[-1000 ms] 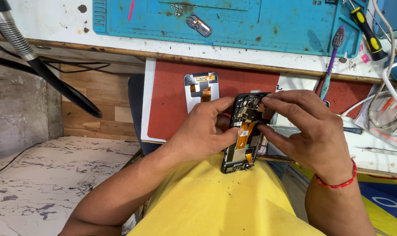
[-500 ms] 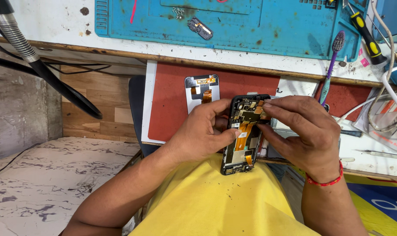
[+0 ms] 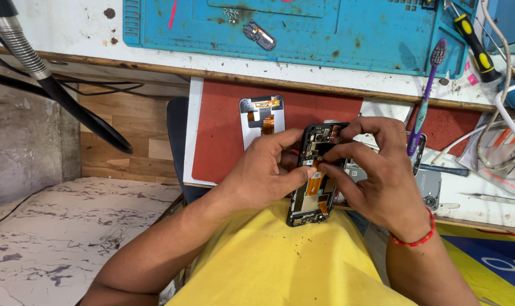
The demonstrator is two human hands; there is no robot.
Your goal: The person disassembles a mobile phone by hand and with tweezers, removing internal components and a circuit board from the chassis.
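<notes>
Between the fingers of both hands, just above the person's yellow shirt [image 3: 269,266], sits an opened phone [image 3: 314,181], its back cover off and its black frame, circuit parts and orange flex cable showing. The phone is held nearly upright, camera end up, at the near edge of the bench.

The left hand [image 3: 263,173] clamps the phone from its left side: the thumb presses across the middle of the frame, and the curled fingers wrap its upper left edge. The right hand [image 3: 376,175] comes in from the other side. Its thumb and forefinger are pinched close together on the orange flex cable at the phone's centre, touching the left thumb tip, while another finger arches over the top right corner. Whether anything small sits in the pinch cannot be told.

Just beyond the left fingers, a separate phone screen part [image 3: 261,116] with an orange ribbon lies flat on a red mat [image 3: 218,130]. Beyond the right fingers, a purple toothbrush [image 3: 426,96] leans across the bench edge. Farther out lies a blue work mat [image 3: 325,34], with a yellow-and-black screwdriver [image 3: 474,45] at its right. A red thread bracelet [image 3: 416,238] circles the right wrist.
</notes>
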